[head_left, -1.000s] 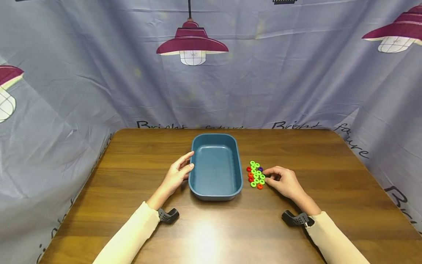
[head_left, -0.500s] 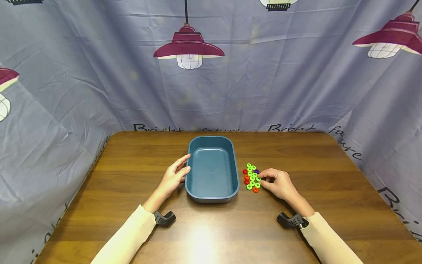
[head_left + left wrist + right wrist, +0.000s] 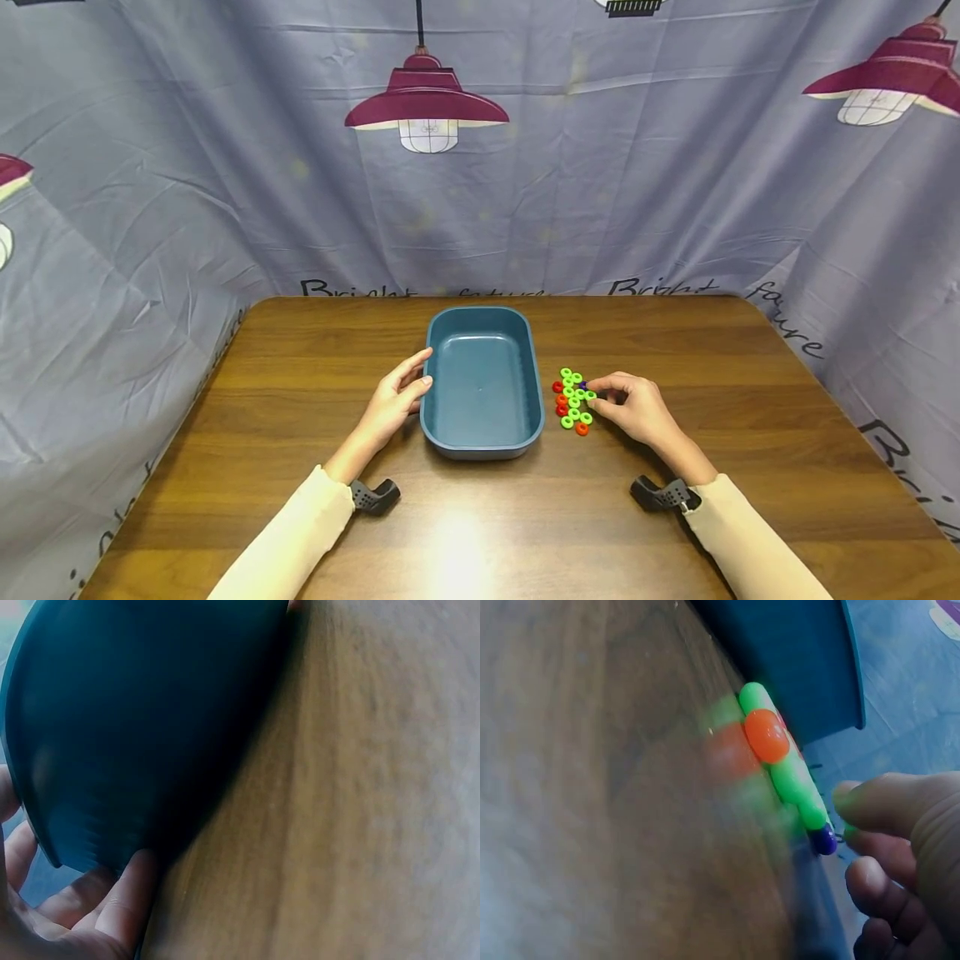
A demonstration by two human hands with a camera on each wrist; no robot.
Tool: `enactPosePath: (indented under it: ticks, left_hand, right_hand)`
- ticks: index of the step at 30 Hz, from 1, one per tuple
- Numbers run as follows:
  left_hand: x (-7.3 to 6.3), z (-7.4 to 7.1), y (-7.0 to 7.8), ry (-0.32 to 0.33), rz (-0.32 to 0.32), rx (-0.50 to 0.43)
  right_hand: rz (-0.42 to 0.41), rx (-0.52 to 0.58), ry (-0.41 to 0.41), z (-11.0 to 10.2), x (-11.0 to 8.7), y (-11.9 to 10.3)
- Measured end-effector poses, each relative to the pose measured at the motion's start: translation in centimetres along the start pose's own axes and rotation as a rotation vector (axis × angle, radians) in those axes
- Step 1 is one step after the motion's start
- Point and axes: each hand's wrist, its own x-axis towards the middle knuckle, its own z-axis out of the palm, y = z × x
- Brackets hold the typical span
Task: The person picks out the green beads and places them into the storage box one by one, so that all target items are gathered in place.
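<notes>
A dark blue, rounded rectangular plastic bin [image 3: 480,392] stands on the table. At its left side, my left hand [image 3: 392,407] rests lightly extended fingers and thumb against the rim and outer wall. The left wrist view has those fingers [image 3: 124,904] touching the bin wall [image 3: 112,735]. Right of the bin lies a cluster of small rings, mostly green [image 3: 568,392], with several red or orange ones [image 3: 562,400] and one purple ring [image 3: 583,385]. My right hand [image 3: 637,408] pinches a green ring [image 3: 592,396] at the cluster's right edge between thumb and index finger; the fingertips partly hide it.
The wooden table [image 3: 337,333] carries the bin and the rings. A grey-blue printed curtain [image 3: 600,183] hangs behind it. Black camera mounts [image 3: 377,497] sit at both wrists. Light glares off the table's front middle.
The head view has shifted slightly. My right hand has raised its green ring a little and toward the back, close to the purple ring. My left hand has stayed at the bin.
</notes>
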Motion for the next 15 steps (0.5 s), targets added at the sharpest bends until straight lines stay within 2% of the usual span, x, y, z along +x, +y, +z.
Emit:
enactPosePath:
  ticks: [8,15]
  left_hand:
    - [0.1,0.0,0.1,0.007,-0.007,-0.001]
    - [0.1,0.0,0.0,0.021,-0.003,0.008]
  right_hand:
    - [-0.008,0.008,-0.05,-0.5,1.2,-1.0]
    - [-0.026,-0.007,-0.06,-0.5,2.4,-2.2]
